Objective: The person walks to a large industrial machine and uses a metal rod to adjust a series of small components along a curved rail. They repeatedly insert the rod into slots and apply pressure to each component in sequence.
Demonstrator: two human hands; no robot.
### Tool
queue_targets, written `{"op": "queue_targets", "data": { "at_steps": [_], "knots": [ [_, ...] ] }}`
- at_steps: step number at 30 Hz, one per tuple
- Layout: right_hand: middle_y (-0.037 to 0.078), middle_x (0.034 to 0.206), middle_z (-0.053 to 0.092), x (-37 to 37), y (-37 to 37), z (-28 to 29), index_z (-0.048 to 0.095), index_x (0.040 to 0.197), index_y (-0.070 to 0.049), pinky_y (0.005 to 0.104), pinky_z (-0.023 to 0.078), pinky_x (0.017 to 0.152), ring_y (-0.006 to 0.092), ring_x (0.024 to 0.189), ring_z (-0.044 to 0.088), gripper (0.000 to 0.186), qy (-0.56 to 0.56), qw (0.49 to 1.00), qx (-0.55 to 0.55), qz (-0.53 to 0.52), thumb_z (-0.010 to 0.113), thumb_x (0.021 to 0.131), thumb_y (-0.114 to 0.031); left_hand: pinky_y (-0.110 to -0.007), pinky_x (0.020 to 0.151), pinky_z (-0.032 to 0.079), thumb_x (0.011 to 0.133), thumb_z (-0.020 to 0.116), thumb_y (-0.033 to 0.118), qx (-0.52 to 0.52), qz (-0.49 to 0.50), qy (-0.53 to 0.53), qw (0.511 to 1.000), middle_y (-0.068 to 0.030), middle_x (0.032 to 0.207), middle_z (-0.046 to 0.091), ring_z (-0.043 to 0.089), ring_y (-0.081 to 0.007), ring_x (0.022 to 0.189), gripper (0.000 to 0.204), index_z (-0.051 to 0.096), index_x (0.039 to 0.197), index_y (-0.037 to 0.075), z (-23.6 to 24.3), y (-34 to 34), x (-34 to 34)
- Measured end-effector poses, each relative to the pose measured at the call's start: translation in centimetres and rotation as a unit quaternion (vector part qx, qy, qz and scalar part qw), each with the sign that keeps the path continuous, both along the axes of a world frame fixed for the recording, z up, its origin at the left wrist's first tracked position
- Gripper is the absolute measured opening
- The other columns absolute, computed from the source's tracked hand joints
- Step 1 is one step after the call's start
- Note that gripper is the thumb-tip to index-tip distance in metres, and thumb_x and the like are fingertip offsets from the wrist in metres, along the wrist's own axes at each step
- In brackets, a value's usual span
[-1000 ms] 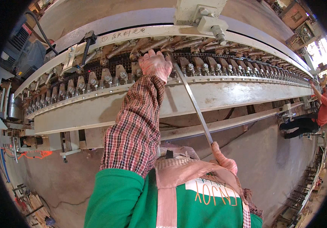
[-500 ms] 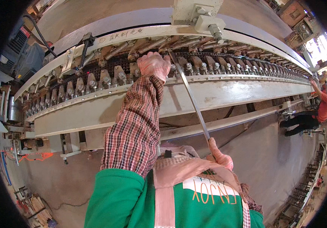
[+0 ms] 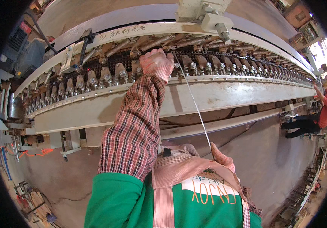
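A long, narrow strip point(image 3: 194, 99) runs from the machine's chain down to my chest, its thin pale edge turned up. My right hand point(image 3: 223, 157), in a pinkish glove, is closed round its near end with the thumb along it; an apron hides part of that hand. My left hand point(image 3: 157, 64), gloved too, reaches over the dark chain track point(image 3: 112, 65) with fingers curled down. The strip's far end lies beside its thumb. What those fingers grip, if anything, is hidden. Spring-loaded metal brackets point(image 3: 121, 73) line the track on both sides of my left hand.
A pale metal beam point(image 3: 209, 95) forms the machine's near side. Above the track hangs a bolted block point(image 3: 217, 26). A grey motor-like unit point(image 3: 30, 57) stands at the far left. Another person in a red shirt point(image 3: 326, 113) is at the machine's right end.
The strip has turned from its broad, shiny face to its thin edge. My left hand still rests at the track, and my right hand still holds the near end.
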State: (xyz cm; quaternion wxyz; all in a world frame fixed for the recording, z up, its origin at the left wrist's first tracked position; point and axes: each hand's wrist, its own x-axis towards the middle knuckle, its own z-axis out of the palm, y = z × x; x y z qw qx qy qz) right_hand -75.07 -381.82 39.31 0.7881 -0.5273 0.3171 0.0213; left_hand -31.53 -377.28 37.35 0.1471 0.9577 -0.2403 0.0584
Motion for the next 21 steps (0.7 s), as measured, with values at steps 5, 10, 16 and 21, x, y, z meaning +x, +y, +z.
{"op": "queue_targets", "data": {
  "at_steps": [5,10,16,21],
  "knots": [
    [0.013,0.153,0.044,1.9,0.7,-0.4,0.037,0.153,0.003,0.0307,0.037,0.114,0.0176,0.138,0.044,0.073,-0.069,0.99,0.117,-0.037,0.074,0.091,-0.003,-0.047,0.095,0.05,0.097,0.049,0.047,-0.019,-0.005,-0.005,1.0,-0.0166,0.114,0.07,0.066,-0.0359,0.106,0.05,0.068,0.108,0.002,0.2,0.2,0.2],
    [0.014,0.161,0.033,2.9,1.4,-1.5,0.032,0.153,0.006,0.0328,0.031,0.12,0.0176,0.146,0.035,0.075,-0.051,0.988,0.142,-0.031,0.073,0.091,-0.002,-0.046,0.093,0.051,0.097,0.049,0.048,-0.02,0.008,-0.037,0.999,-0.0142,0.114,0.071,0.067,-0.0335,0.107,0.048,0.071,0.11,0.006,-1.0,0.2,0.5],
    [0.014,0.147,0.042,0.8,2.2,0.5,0.042,0.142,0.005,0.0325,0.038,0.109,0.0173,0.132,0.043,0.06,-0.038,0.99,0.124,-0.061,0.074,0.092,-0.007,-0.045,0.093,0.052,0.096,0.049,0.053,-0.009,0.013,-0.021,1.0,-0.0144,0.114,0.071,0.068,-0.0335,0.107,0.052,0.072,0.107,0.008,-0.5,-0.5,0.2],
    [0.014,0.135,0.05,-0.3,2.1,1.2,0.05,0.132,0.004,0.0322,0.043,0.1,0.017,0.12,0.05,0.048,0.002,0.993,0.101,-0.058,0.074,0.093,-0.012,-0.046,0.091,0.053,0.094,0.054,0.052,-0.033,0.031,-0.055,0.997,-0.0148,0.111,0.072,0.069,-0.035,0.103,0.049,0.072,0.107,0.009,-1.1,0.6,1.0]
  ]
}}
